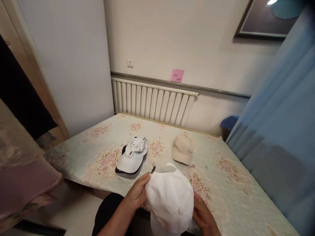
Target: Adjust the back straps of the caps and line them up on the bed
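A white cap [169,200] is held over the near edge of the bed. My left hand [137,193] grips its left side, thumb by the metal strap buckle. My right hand [204,216] holds its right side from beneath, mostly hidden by the cap. A stack of caps [133,156], white on top of dark ones, lies on the floral bedspread [221,177] just beyond my left hand. Farther right on the bed lies a beige cap [182,149].
A white radiator [152,101] runs along the wall behind the bed, with a pink note [177,75] above it. A blue curtain [283,131] hangs on the right. Pink bedding [22,183] sits at the left, beside a wooden door frame.
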Demonstrator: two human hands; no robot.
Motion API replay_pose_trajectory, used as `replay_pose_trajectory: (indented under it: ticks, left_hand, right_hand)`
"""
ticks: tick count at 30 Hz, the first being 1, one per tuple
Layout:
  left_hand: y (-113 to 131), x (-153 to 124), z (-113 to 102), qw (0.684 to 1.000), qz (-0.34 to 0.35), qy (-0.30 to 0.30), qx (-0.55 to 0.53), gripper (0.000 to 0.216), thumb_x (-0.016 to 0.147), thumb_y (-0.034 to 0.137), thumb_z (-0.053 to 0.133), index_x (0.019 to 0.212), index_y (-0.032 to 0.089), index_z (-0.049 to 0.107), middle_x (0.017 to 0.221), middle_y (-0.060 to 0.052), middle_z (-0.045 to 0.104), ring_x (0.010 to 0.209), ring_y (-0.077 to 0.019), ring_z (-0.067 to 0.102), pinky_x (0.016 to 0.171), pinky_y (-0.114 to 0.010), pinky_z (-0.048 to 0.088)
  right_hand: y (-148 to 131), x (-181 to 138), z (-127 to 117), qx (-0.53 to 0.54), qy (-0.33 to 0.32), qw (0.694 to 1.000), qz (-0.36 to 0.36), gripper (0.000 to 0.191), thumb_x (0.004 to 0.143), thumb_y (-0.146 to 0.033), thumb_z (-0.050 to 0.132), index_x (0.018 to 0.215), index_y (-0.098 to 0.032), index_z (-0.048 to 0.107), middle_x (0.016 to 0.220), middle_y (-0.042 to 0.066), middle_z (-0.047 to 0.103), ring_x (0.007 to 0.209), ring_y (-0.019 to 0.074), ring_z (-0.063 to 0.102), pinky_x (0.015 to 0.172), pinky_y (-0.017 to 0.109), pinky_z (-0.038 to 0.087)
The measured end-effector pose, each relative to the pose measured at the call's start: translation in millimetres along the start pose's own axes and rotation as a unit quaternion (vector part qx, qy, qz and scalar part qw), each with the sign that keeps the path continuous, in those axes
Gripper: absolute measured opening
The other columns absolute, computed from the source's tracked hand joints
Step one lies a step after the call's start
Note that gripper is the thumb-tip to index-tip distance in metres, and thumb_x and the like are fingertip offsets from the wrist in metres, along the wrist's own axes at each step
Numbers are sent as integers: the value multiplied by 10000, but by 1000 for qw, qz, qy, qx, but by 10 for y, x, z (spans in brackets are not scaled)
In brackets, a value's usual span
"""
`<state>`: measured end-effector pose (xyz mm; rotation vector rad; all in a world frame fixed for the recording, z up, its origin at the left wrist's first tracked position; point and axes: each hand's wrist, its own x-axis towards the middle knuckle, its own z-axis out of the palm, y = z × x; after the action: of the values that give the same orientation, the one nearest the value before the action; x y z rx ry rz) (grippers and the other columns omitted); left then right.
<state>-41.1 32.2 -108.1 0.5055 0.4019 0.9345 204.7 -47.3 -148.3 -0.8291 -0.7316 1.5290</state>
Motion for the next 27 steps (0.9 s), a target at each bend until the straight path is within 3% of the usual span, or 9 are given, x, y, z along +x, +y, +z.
replay_pose_trajectory:
  ticks: [4, 11, 21, 27]
  left_hand:
    - [31, 15, 0, 999, 11, 6, 46, 189, 710, 204, 700, 865, 126, 625, 799, -44, 664, 722, -143, 613, 698, -242, 435]
    - [164, 39, 76, 991, 22, 9, 133, 271, 646, 172, 723, 872, 130, 580, 751, -24, 631, 634, -114, 581, 616, -214, 401]
    - [179, 8, 180, 987, 15, 40, 156, 331, 616, 186, 725, 884, 164, 530, 647, 32, 572, 543, -85, 522, 541, -197, 355]
    - [136, -25, 254, 987, 10, 24, 160, 278, 628, 197, 706, 848, 168, 538, 649, 33, 572, 538, -87, 519, 532, -199, 349]
  right_hand:
    - [25, -21, -1, -8, -1, 1000, 7, 373, 660, -196, 730, 1026, -163, 663, 1009, 124, 706, 967, 293, 634, 862, 426, 458]
    - [12, -27, 41, -27, -2, 1000, 15, 457, 655, -203, 739, 1099, -167, 635, 999, 126, 709, 967, 306, 633, 860, 456, 451]
    - [-80, -85, 239, -35, -15, 999, 18, 479, 655, -258, 744, 1110, -167, 628, 962, 117, 716, 910, 286, 645, 814, 414, 475]
    - [-295, -53, 301, -46, -14, 999, -10, 450, 684, -489, 677, 974, -144, 677, 871, 115, 704, 825, 269, 628, 709, 369, 486]
